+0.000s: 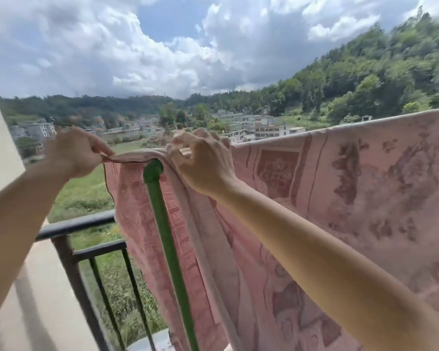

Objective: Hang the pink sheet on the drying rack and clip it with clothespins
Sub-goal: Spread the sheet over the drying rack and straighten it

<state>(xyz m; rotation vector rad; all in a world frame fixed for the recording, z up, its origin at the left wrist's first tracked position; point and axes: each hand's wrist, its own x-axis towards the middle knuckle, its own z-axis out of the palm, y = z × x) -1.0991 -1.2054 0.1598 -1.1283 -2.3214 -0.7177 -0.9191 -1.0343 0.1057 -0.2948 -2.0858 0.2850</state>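
Observation:
The pink sheet [352, 198], patterned in darker pink, hangs draped over the drying rack's top bar, which it hides, from the centre out to the right edge. A green upright pole of the rack [167, 239] shows in front of the cloth, its top joint just under the fold. My left hand [74, 153] pinches the sheet's left corner edge, held out to the left of the pole. Just right of the pole top, my right hand [203, 160] grips the folded upper edge. No clothespins are visible.
A black metal balcony railing [79, 226] runs at lower left, with a pale wall [0, 148] at the left edge. Beyond the railing is a drop to a grassy field, with buildings and wooded hills far off.

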